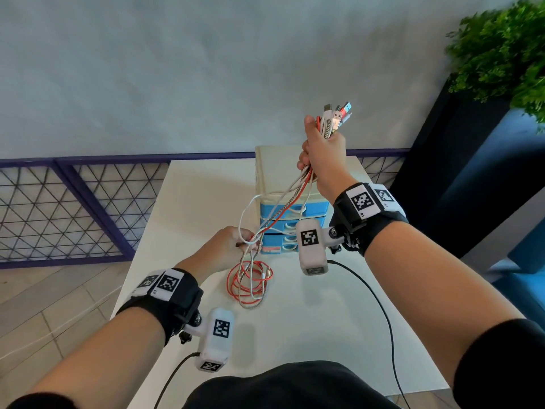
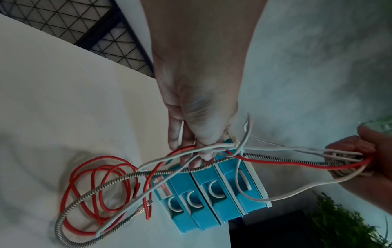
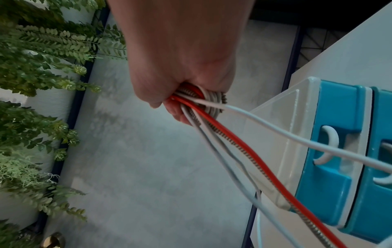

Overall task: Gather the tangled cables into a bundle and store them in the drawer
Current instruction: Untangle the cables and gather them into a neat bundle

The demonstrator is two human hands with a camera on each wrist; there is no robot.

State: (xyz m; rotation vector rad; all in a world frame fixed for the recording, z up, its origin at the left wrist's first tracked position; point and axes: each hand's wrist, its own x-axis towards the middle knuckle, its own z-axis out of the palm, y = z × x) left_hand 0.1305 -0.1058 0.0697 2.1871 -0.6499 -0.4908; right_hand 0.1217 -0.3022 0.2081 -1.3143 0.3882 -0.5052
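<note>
**Operator:** State the fault risks.

**Inspector:** The right hand point(image 1: 323, 156) is raised and fisted round the plug ends of the cables point(image 1: 283, 214). The left hand point(image 1: 224, 249) pinches the strands lower down. The loose coils point(image 1: 250, 283) lie on the worktop point(image 1: 339, 335), in front of the drawer unit point(image 1: 290, 228). Probable faults: a trailing loop hooks a drawer handle, or the knot tightens under pull. All drawers appear closed.

**Operator:** View differences?

**Inspector:** The head view alone shows the connectors point(image 1: 339, 112) above the fist. The left wrist view shows a white loop point(image 2: 250, 189) hanging across the drawer fronts.
</note>
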